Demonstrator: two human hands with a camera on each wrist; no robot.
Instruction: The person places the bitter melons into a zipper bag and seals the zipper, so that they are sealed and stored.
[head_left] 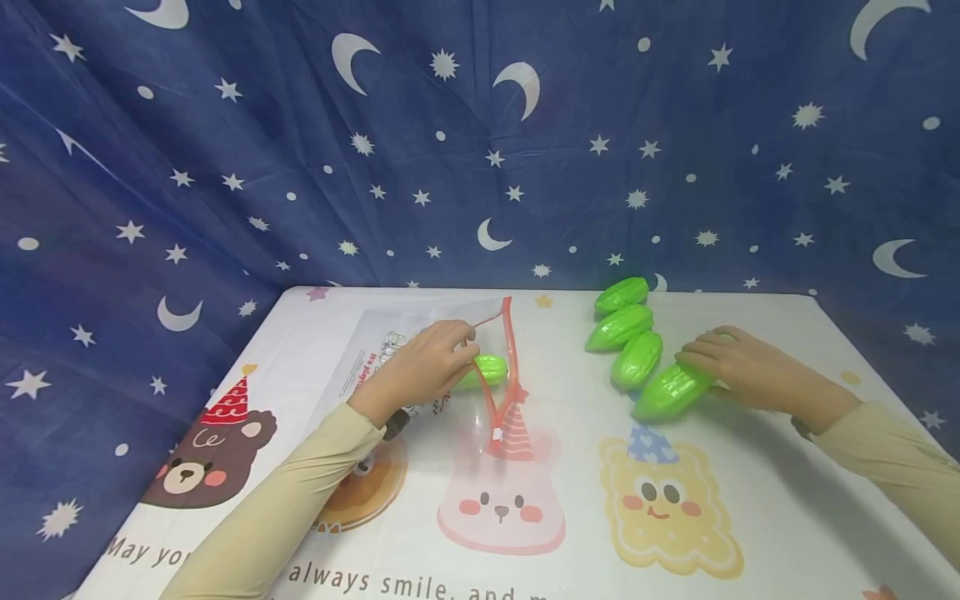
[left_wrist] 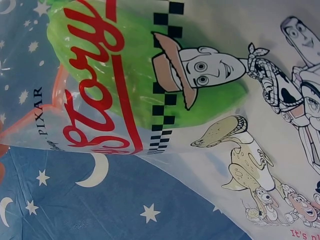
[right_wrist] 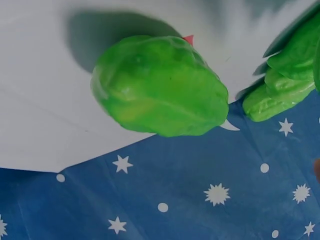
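The left hand (head_left: 423,367) pinches the rim of a clear zip bag (head_left: 512,342) with an orange-red edge; its mouth gapes to the right. Inside the bag lies a bright green ridged toy vegetable (head_left: 489,369), seen through the cartoon print (left_wrist: 200,75) in the left wrist view. The right hand (head_left: 738,367) holds the end of another green toy vegetable (head_left: 671,392), fingers over the top. Several more alike lie in a row (head_left: 621,327) just left of it. A large green vegetable (right_wrist: 160,85) fills the middle of the right wrist view, where the hand is mostly out of frame.
A white tablecloth (head_left: 570,500) with cartoon animals and lettering covers the table. Dark blue curtains (head_left: 420,225) with moons and stars rise behind the table and along its left side. The far green vegetable (head_left: 622,295) lies close to the back edge.
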